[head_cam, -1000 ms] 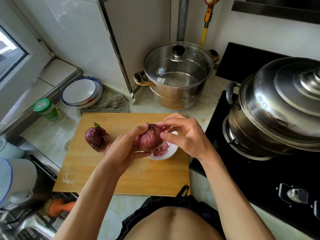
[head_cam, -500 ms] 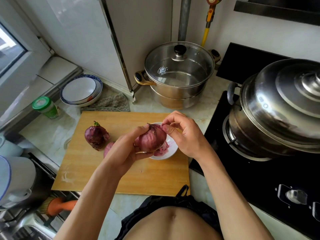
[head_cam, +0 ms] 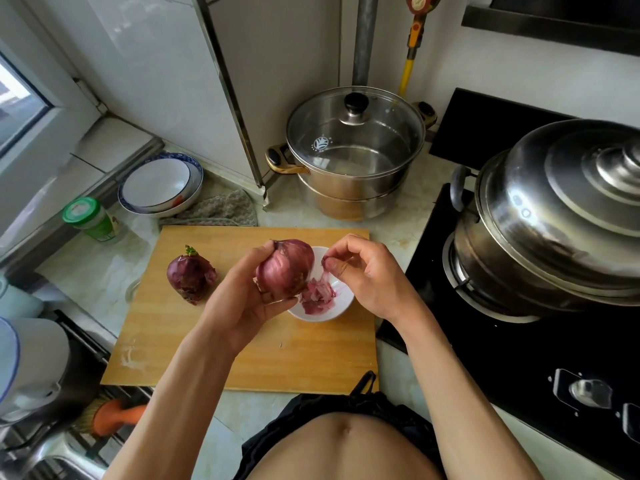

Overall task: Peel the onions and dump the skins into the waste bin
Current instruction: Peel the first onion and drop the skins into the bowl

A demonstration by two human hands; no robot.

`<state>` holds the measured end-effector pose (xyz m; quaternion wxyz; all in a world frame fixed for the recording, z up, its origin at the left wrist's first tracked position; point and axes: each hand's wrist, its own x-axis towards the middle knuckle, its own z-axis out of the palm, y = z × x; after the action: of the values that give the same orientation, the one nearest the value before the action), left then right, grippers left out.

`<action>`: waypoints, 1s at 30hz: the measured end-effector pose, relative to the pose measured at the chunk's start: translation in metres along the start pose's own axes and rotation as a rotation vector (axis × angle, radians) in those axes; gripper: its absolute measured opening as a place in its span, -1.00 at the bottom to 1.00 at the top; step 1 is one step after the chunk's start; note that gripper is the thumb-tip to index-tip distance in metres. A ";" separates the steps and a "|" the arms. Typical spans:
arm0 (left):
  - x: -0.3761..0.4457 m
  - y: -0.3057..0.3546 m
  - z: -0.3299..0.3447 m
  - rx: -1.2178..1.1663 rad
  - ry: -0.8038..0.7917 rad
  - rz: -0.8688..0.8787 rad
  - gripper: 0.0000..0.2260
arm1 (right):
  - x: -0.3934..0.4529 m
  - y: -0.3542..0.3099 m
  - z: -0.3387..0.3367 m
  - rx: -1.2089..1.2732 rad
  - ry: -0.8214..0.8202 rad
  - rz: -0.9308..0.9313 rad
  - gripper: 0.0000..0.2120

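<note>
my right hand [head_cam: 360, 275] has thumb and forefinger pinched on a thin scrap of skin [head_cam: 325, 262], the other fingers curled loosely above the white bowl [head_cam: 341, 303] where a small heap of peeled skins [head_cam: 317, 294] lies. my left hand [head_cam: 242, 299] wraps the half-peeled onion [head_cam: 285, 266] from below and behind, fingers curled round its far side and thumb under its base, holding it just above the bowl's near-left rim. the onion looks firm and fairly weighty for one hand, and its bared pink layer is likely smooth and a bit slick, so i judge a cupping hold round the widest part is safer than pinching. the skin is the opposite: papery, light, brittle, prone to tearing into slivers, so it is best taken at a loose edge near the top and drawn down toward the root. a second onion [head_cam: 190, 275], dark and not yet peeled, sits well to the left on the wooden cutting board [head_cam: 166, 341], a green sprout at its tip. beyond the board stand a glass-lidded pot [head_cam: 356, 157] and, on the stove [head_cam: 519, 358] to my right, a big steel steamer [head_cam: 554, 216]. no waste bin is in view, so the skins in the bowl are not yet dumped.
</note>
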<state>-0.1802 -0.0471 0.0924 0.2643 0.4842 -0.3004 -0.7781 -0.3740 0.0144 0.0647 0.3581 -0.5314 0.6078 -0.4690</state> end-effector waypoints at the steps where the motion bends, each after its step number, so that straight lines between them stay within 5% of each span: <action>1: 0.000 -0.001 -0.002 0.010 0.005 0.002 -0.59 | 0.001 0.002 0.002 -0.034 0.015 0.019 -0.96; 4: 0.001 -0.005 -0.004 0.025 0.040 0.002 -0.82 | 0.002 0.007 0.006 -0.184 0.018 0.083 -0.89; 10: 0.004 -0.015 -0.011 0.031 0.071 0.014 -0.57 | 0.000 0.008 0.012 -0.241 0.056 0.087 -0.90; 16: 0.005 -0.017 -0.016 0.058 0.094 0.052 -0.72 | 0.002 0.013 0.015 -0.209 0.160 0.133 -0.96; 30: 0.003 -0.028 -0.021 0.074 -0.180 0.430 -0.45 | -0.004 -0.020 0.010 0.120 0.024 0.080 -0.58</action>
<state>-0.1657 -0.0345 0.0629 0.3782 0.3473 -0.4474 -0.7322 -0.3580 0.0161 0.0805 0.4005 -0.4785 0.6037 -0.4961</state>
